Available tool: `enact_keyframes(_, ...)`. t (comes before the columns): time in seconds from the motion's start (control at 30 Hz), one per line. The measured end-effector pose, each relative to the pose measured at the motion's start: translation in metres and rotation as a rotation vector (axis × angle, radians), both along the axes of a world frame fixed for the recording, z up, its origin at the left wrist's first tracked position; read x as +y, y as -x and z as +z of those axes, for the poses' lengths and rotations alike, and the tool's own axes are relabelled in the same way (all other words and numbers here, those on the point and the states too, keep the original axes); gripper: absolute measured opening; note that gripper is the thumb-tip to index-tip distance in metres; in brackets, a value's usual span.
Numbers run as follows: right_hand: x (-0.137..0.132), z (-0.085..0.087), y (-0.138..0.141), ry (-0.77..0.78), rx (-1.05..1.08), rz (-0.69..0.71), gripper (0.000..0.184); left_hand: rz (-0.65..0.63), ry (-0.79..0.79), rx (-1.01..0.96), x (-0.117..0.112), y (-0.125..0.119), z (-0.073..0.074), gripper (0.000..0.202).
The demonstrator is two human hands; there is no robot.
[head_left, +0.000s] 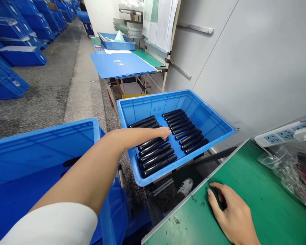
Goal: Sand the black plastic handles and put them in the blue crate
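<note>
While stretched out over a blue crate [142, 109] — reaching with the left hand [165, 132] onto black rods [158, 157].
Packed inside in two rows on the crate floor, with fingertips curled down upon one rod in the left row — touching, yet cannot tell whether gripped. Resting flat and released on the green bench [270, 207] with the right hand [232, 212]. Nearer, beside the forearm, a second blue crate [53, 130] with something dark low inside.

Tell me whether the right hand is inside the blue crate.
No: the right hand lies flat on the green table; the left hand is in the crate.
</note>
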State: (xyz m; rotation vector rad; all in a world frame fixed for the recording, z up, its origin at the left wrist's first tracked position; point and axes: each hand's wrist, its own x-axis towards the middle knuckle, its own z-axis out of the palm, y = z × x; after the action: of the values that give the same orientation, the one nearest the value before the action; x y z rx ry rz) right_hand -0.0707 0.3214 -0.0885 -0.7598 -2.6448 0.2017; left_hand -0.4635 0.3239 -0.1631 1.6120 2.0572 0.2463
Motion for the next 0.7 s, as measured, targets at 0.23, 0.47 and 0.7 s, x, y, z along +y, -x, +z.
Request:
enact_keyframes(0.23,0.0,-0.002,0.0,0.005,0.008,0.016,0.03,-0.02,0.075,0.048,0.027,0.024,-0.017,0.031)
enact_keyframes(0.47,-0.001,-0.002,0.002,0.006,0.02,0.024,0.028,-0.027,0.168,0.174,0.066,0.071,-0.013,0.036)
enact_keyframes(0.7,-0.001,-0.002,0.0,0.019,0.023,0.028,0.026,-0.067,0.263,0.182,0.067,0.091,-0.034,0.033)
